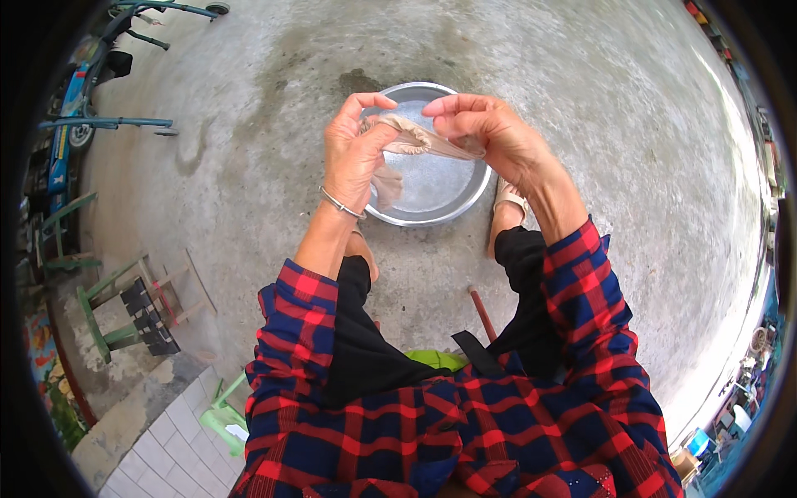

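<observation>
A thin, beige, sock-like stretchy cloth (411,143) with a gathered edge is drawn out between my hands. My left hand (357,145) grips its bunched end under the thumb, the index finger curving above it. The other end runs into the lower fingers of my right hand (496,137), whose thumb and index finger are bent close together. Below is a round metal basin (477,195) on the floor between my feet. A tan piece of cloth (388,184) shows below my left hand, over the basin's left side; whether it joins the stretched cloth, I cannot tell.
My sandalled right foot (509,203) stands beside the basin on the concrete floor (249,166). At the left are a green-framed stool (124,319) and wheeled metal frames (108,123). A light green plastic stool (224,423) is at the lower left. Assorted items line the right edge.
</observation>
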Motion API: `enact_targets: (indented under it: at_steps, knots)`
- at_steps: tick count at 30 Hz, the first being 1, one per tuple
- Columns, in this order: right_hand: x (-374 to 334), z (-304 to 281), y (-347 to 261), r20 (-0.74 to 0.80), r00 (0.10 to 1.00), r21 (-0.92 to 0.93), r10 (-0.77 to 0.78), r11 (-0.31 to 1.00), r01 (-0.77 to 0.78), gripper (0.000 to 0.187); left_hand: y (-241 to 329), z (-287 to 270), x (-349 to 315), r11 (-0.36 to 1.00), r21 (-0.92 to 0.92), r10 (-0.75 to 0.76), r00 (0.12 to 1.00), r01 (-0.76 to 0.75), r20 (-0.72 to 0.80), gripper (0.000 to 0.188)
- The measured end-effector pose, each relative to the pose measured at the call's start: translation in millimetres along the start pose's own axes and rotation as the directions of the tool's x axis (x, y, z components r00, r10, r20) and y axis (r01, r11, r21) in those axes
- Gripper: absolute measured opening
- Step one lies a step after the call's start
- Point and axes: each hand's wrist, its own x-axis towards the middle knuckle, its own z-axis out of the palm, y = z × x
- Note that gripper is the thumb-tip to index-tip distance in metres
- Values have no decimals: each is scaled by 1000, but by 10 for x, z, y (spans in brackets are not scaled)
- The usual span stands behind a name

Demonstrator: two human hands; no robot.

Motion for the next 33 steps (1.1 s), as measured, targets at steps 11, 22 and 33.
enact_targets:
  at_steps: [11,22,33]
  knots:
    - [18,5,7,-30,999,-362,-23,932,11,11,-124,-425,211,783,-527,-250,943,329,218,17]
    - [38,76,193,58,997,2,-46,999,46,16,-190,180,-52,959,283,6,995,-35,104,26]
    - [7,-159,14,0,1000,-72,-5,997,5,9,65,-501,208,998,11,-65,989,65,129,14]
